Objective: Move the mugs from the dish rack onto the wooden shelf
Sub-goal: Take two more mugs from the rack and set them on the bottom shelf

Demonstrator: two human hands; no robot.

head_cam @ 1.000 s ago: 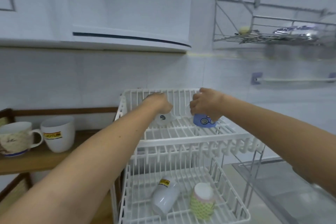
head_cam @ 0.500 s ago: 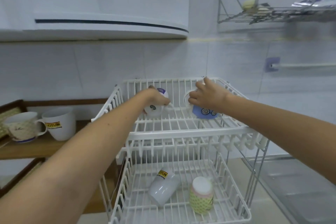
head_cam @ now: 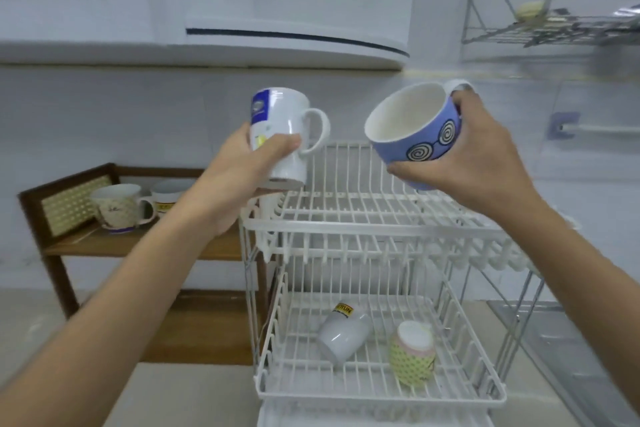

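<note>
My left hand (head_cam: 242, 170) grips a tall white mug with a blue label (head_cam: 280, 128), held upright above the left end of the white two-tier dish rack (head_cam: 363, 229). My right hand (head_cam: 474, 156) holds a wide blue mug with spiral marks (head_cam: 412, 125), tilted with its mouth toward me, above the rack's top tier. On the bottom tier a white mug (head_cam: 341, 333) lies on its side beside an upside-down yellow-green patterned mug (head_cam: 412, 354). The wooden shelf (head_cam: 138, 246) stands to the left with two mugs on it: a patterned one (head_cam: 117, 208) and a white one (head_cam: 166, 198).
A wall-mounted wire rack (head_cam: 554, 28) hangs at the upper right. A white range hood (head_cam: 294, 35) juts out overhead. A steel sink (head_cam: 571, 350) lies at the right of the dish rack. The shelf has a lower board (head_cam: 197, 326).
Both hands have lifted their mugs up off the rack's top tier. The white mug is now upright and the blue mug is turned mouth toward me.
</note>
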